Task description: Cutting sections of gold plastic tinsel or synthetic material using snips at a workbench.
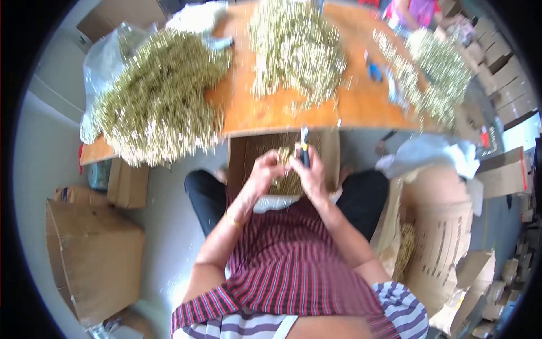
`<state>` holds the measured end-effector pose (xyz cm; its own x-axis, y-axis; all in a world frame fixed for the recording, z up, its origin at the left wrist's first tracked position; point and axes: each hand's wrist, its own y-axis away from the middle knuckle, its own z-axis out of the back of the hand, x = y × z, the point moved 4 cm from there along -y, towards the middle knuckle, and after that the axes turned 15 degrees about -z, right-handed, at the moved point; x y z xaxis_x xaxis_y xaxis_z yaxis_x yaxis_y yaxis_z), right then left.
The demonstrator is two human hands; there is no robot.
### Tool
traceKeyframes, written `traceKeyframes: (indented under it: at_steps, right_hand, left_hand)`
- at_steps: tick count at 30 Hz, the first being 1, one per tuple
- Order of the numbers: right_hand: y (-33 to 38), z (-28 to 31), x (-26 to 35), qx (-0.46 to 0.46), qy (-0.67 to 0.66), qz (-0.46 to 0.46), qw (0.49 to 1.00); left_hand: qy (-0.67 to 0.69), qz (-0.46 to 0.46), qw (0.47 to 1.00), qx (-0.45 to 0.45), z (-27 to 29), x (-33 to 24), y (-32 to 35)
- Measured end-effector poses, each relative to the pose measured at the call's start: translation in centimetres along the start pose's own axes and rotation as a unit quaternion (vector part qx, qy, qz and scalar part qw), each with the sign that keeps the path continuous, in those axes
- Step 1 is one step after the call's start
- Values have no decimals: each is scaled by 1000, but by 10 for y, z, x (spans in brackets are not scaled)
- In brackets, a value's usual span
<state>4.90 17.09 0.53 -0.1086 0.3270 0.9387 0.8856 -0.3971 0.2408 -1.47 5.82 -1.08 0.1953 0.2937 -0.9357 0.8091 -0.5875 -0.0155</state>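
we note a large brown cardboard box (96,257) on the floor at 8 o'clock, flaps open, with a smaller brown carton (127,183) above it under the surface's edge. at 4 o'clock stands a tall open carton (443,240) with dark print on its side, too blurred to tell apart, and a white plastic bag (429,153) bunched over its top. stacked brown boxes (502,73) line the rim at 2 o'clock.

on our lap lies a small gold tinsel bunch (287,179), dead centre. our left hand (265,172) has its fingers curled onto the bunch's left side. our right hand (307,172) grips a dark slim tool (305,148), upright, fingers closed round it, and touches the bunch too.

the orange wooden surface (254,110) at 12 o'clock carries three gold tinsel heaps: one at 10 o'clock (161,101), overhanging the edge, one at 12 (296,48), one at 2 (437,73). another person (409,12) sits at 1 o'clock beyond the far edge. a blue tool (372,69) lies between the heaps.
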Motion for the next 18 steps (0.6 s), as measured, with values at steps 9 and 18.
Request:
traceKeyframes:
  at_steps: [9, 18]
  right_hand:
    - [-20, -7, 55, 3, 226, 165, 960]
    - [-17, -11, 43, 36, 181, 126, 975]
  left_hand:
    - [-26, -61, 994, 86, -10, -43, -21]
    - [113, -2, 993, 43, -2, -40, -13]
